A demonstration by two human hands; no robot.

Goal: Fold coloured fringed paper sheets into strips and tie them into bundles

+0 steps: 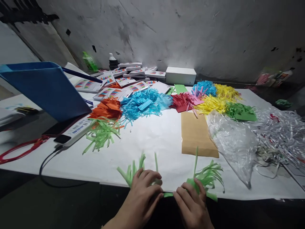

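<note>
At the front edge of the white-covered table [152, 136], my left hand [145, 194] and my right hand [193, 202] both grip a piece of green fringed paper [206, 178]. Its cut strips fan out on the far side of each hand, and a narrow green band shows in the gap between them. The fingers of both hands are bent and pressed together on the paper. Beyond my right hand lies a brown envelope [197, 135]. A bunch of light green strips [101, 133] rests farther off to the left.
Orange [107, 108], blue [143, 103], red [179, 101], yellow [213, 105] and green fringe bundles [240, 111] lie across the middle. Clear plastic [234, 140] is right. Flat boxes [135, 86] and a white box [181, 75] stand behind. At left are a blue folder [47, 92], power bank [73, 131] and red-handled scissors [23, 151].
</note>
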